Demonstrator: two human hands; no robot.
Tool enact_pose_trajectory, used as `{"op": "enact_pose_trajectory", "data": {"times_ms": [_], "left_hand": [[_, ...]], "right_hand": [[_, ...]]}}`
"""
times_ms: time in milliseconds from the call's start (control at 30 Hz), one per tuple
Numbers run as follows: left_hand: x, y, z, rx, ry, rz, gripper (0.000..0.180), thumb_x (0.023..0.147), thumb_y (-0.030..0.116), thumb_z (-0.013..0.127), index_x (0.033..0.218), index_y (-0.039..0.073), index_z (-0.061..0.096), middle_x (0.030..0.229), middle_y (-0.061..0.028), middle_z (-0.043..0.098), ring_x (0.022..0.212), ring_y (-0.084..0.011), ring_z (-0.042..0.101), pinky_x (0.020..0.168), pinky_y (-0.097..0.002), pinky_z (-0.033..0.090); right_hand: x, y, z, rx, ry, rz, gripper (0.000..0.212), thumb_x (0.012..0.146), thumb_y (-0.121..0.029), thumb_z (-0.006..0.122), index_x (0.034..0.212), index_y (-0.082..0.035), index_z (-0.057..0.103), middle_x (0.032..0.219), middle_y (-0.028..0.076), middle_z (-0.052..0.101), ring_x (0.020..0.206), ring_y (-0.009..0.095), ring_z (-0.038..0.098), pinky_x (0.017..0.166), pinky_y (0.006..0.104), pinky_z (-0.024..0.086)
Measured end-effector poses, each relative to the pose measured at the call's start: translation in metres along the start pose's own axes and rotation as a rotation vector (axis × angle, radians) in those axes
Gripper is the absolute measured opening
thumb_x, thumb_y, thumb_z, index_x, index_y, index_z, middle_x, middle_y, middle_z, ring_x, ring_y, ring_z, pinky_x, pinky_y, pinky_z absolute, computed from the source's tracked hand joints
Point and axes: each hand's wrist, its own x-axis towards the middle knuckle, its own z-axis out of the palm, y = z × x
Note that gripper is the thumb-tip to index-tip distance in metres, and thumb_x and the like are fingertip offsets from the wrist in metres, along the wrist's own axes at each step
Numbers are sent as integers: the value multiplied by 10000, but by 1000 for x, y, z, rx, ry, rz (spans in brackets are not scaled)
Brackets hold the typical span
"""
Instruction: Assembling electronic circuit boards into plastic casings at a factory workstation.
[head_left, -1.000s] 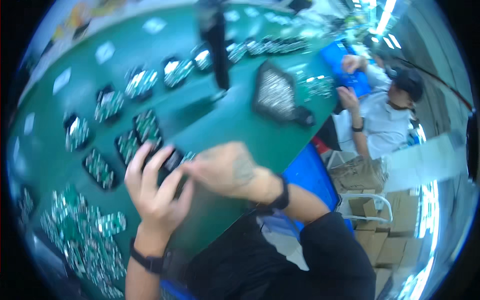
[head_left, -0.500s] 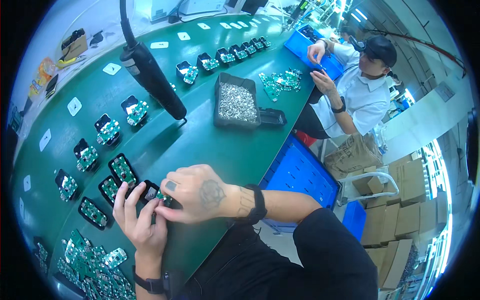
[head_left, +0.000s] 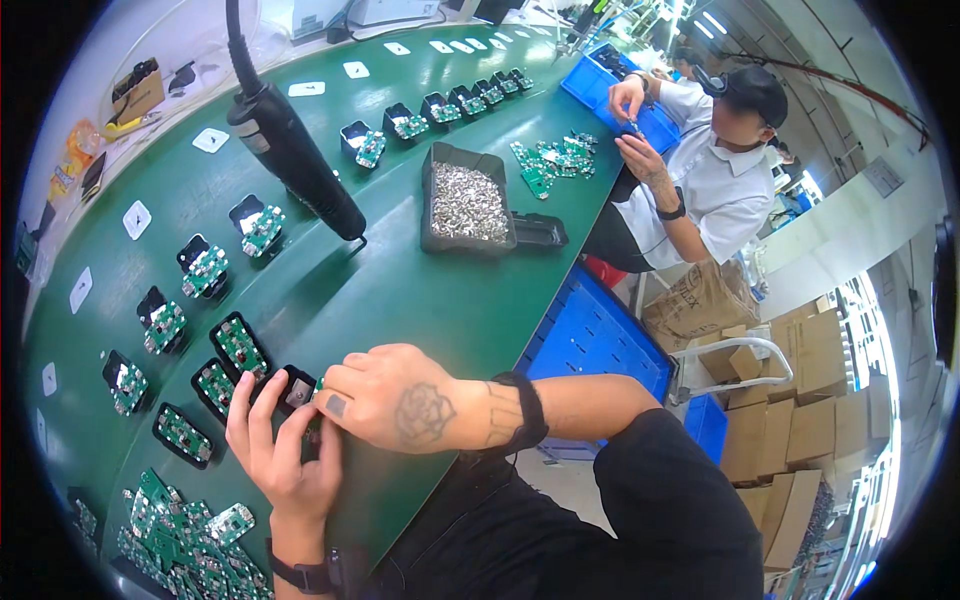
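Note:
My right hand [head_left: 390,400], fingers bent inward, grips a small green circuit board [head_left: 319,386], mostly hidden behind its knuckles. Against it, my left hand [head_left: 283,455] has its thumb and forefinger curled around the same board's lower part, the other fingers raised apart. Just beyond the fingertips is an open black casing [head_left: 297,387], partly covered; whether a finger touches it I cannot tell. Close by on the left lie black casings with green boards inside: the upper one [head_left: 240,343], a middle one [head_left: 215,385] and a lower one [head_left: 183,435].
Loose circuit boards are heaped [head_left: 185,530] at lower left. A black electric screwdriver [head_left: 300,165] hangs over the green table [head_left: 400,300]. Beyond stands a dark bin [head_left: 468,200] of small metal parts. Casings with boards [head_left: 204,267] form a curved row. A co-worker [head_left: 715,170] sits at upper right.
My right hand has turned and moved slightly down, hiding more of the board. My left hand stays nearly in place. The whole view has shifted a little.

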Motion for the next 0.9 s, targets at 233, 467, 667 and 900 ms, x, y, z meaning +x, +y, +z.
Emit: {"op": "enact_pose_trajectory", "data": {"times_ms": [233, 467, 667, 900], "left_hand": [[-2, 12, -6, 65, -33, -47, 381, 717, 173, 816, 1064, 61, 708, 1374, -187, 637, 1361, -452, 516, 1076, -544, 404], [-3, 10, -10, 98, -35, -64, 340, 694, 163, 824, 1012, 75, 743, 1355, -161, 661, 1292, -409, 591, 999, -496, 438], [-2, 12, 4, 22, -37, -104, 370, 690, 174, 853, 1032, 80, 747, 1362, -130, 651, 1283, -354, 595, 985, -478, 442], [-7, 12, 3, 31, 2, -132, 356, 659, 156, 871, 985, 63, 763, 1341, -123, 670, 1269, -342, 602, 967, -454, 456]], "right_hand": [[-1, -2, -1, 28, 2, 81, 141, 792, -157, 713, 852, -88, 605, 828, 32, 539, 714, 183, 654, 580, 345, 541], [2, -2, -2, 146, -83, 75, 177, 826, -195, 749, 901, -83, 634, 868, 78, 583, 725, 265, 675, 599, 381, 562], [-5, 6, -8, 258, -21, 79, 179, 787, -108, 790, 878, -104, 636, 838, 52, 619, 699, 248, 683, 601, 364, 560], [-3, 1, -1, 263, -35, 134, 207, 768, -28, 797, 898, -92, 648, 832, 34, 649, 690, 210, 693, 589, 328, 548]]}}
